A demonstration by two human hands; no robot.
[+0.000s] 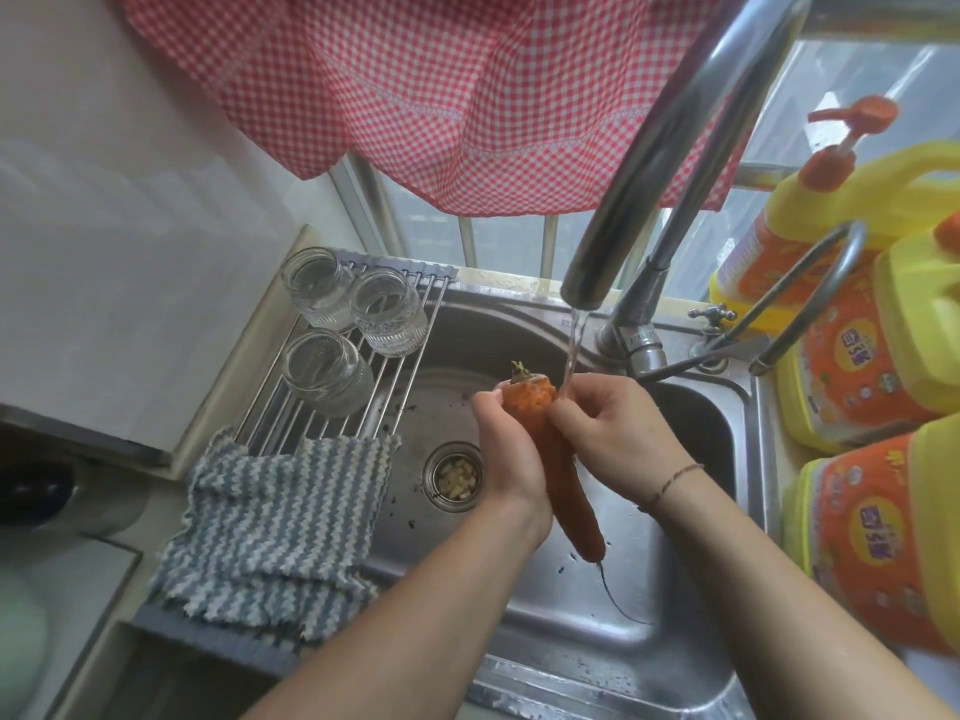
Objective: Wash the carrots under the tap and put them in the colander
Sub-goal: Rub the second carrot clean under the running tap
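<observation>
One long orange carrot (563,470) with a thin trailing root hangs over the steel sink (675,605), its cut top up. My left hand (511,449) grips its upper part from the left. My right hand (618,423) holds the same upper part from the right. A thin stream of water (574,345) falls from the chrome tap (670,148) onto the carrot's top, between my two hands. No colander is in view.
A roll-up rack (395,376) over the sink's left side carries three upturned glass jars (322,371) and a striped cloth (275,522). Yellow detergent bottles (857,314) stand at the right. A drain strainer (454,478) with scraps lies in the basin. A red checked curtain (441,96) hangs above.
</observation>
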